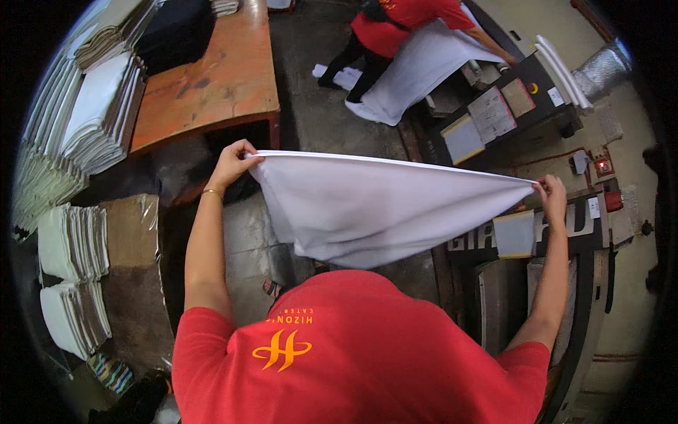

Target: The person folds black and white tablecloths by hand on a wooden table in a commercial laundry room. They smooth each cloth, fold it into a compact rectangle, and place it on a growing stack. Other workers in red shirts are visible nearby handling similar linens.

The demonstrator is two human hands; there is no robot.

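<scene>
A white cloth [381, 206] is stretched between my two hands, its upper edge pulled nearly straight. My left hand [237, 161] pinches the left corner between thumb and fingers; a thin bracelet circles that wrist. At the other end, my right hand [552, 199] grips the right corner, close to a dark machine [585, 254]. The cloth hangs down in loose folds below the taut edge, in front of my red shirt [365, 344]. Its lowest part is hidden behind my chest.
A wooden table [212, 90] stands at the upper left beside stacks of folded cloths [98, 114]. More folded stacks [74, 244] lie on a brown surface [132, 297] at left. Upper right, a co-worker in red [386, 32] handles another white cloth [418, 69] at a machine.
</scene>
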